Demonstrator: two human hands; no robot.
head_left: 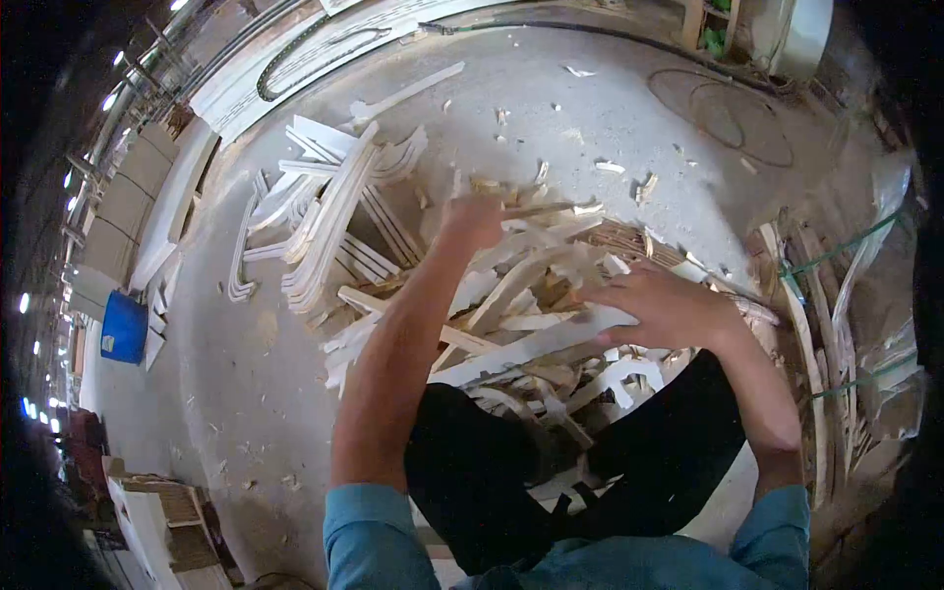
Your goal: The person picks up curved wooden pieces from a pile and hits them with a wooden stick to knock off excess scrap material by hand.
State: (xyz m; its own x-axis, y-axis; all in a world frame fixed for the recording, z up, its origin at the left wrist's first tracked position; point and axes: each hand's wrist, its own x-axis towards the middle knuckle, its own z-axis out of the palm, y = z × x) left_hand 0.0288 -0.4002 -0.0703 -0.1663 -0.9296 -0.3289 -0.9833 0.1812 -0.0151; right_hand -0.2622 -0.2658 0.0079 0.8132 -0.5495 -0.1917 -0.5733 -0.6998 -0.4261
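Note:
My left hand [473,220] is closed at the far side of a heap of broken white and pale-wood strips [531,285]. A thin brownish stick [551,209] reaches rightward from beside that fist; whether the hand grips it cannot be made out. On the heap's right side my right hand [674,305] has its fingers and thumb apart. They are around the end of a long white strip [536,349] that slants across the heap in front of my knees, and no firm grip shows.
Stacked, curved white mouldings [334,216] lie left of the heap. A blue bin [125,327] stands farther left. Bundled wood strips with green straps [821,344] are at the right. Chips litter the concrete floor [521,88], and a hose [590,29] runs along the back.

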